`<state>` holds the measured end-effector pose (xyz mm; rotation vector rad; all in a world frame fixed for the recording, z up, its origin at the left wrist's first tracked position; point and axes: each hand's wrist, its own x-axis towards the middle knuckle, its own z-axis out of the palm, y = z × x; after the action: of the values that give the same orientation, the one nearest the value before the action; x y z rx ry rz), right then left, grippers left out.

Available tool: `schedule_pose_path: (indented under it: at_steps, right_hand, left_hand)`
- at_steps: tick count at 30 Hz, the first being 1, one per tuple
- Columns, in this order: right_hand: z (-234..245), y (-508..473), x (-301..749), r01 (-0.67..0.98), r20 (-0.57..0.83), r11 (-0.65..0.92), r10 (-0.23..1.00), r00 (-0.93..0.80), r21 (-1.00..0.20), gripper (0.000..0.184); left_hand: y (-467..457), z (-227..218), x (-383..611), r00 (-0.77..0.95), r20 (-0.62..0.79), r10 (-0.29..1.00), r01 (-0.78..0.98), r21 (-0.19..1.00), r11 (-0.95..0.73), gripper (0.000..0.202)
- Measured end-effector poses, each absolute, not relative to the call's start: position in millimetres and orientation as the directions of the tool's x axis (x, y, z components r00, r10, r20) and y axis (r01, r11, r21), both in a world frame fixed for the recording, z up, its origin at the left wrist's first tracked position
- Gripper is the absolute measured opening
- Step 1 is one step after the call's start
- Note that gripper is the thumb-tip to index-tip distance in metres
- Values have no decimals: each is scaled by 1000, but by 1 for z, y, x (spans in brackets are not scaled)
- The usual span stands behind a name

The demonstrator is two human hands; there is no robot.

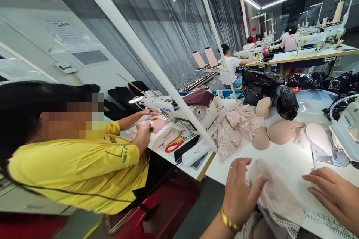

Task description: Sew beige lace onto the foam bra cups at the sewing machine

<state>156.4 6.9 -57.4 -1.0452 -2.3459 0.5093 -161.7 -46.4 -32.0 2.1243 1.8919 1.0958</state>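
Observation:
My left hand (pixel 240 190), with a gold bangle and a ring, rests on a piece of pale pink lace fabric (pixel 276 194) at the near edge of the white table (pixel 283 157); its fingers curl onto the lace. My right hand (pixel 335 194) lies flat on the table just right of the lace, fingers stretched out, holding nothing. Beige foam bra cups (pixel 283 131) lie further back on the table. A sewing machine (pixel 346 127) stands at the right edge.
A person in a yellow shirt (pixel 81 171) sews at the neighbouring machine (pixel 182 108) to the left, with red scissors (pixel 174 145) beside it. A heap of lace (pixel 232 127) and black plastic bags (pixel 286 101) lie behind. Other workers sit at distant tables.

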Motion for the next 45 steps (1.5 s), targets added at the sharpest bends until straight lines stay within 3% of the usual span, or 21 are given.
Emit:
schedule_pose_path:
  at_steps: [2,4,7,10,13,15,18,20,25,28,34,40,45]
  right_hand:
    - [-49,12,133,608,240,529,836,-494,-592,33]
    - [-45,21,107,610,190,456,872,-451,-648,38]
    - [-44,35,72,597,186,436,882,-434,-673,30]
    - [-44,42,55,578,182,441,874,-451,-686,14]
    - [-46,37,68,563,135,404,879,-457,-721,18]
    - [-50,31,90,516,84,341,885,-457,-785,17]
    - [-56,25,124,348,8,166,910,-414,-923,20]
    - [-55,21,137,265,-49,47,937,-345,-963,32]
    - [-40,17,134,184,-102,-66,975,-198,-981,51]
    - [-35,16,130,149,-85,-61,983,-162,-987,52]
    - [-34,12,134,137,-83,-64,987,-139,-989,52]
    - [-32,8,134,139,-60,-40,988,-142,-989,57]
    - [-32,1,126,196,36,67,987,-158,-978,53]
  left_hand:
    - [-32,-27,-168,-51,352,935,868,478,-133,46]
    - [-19,-30,-168,-19,279,960,873,473,-120,33]
    - [-10,-40,-158,31,276,961,766,611,-200,19]
    - [-10,-45,-149,44,273,961,558,791,-250,22]
    - [-2,-38,-149,126,147,981,518,834,-192,29]
    - [14,-27,-153,210,166,963,629,731,-263,23]
    - [50,-13,-158,308,271,912,849,354,-392,30]
    - [75,-9,-158,341,249,906,891,220,-396,30]
    - [105,-16,-155,371,224,901,899,155,-409,10]
    - [106,-15,-158,379,257,889,894,148,-424,24]
    - [85,14,-158,258,431,864,892,236,-385,23]
    - [41,14,-125,295,325,899,573,693,-439,17]
    - [40,6,-103,413,277,868,573,662,-484,11]
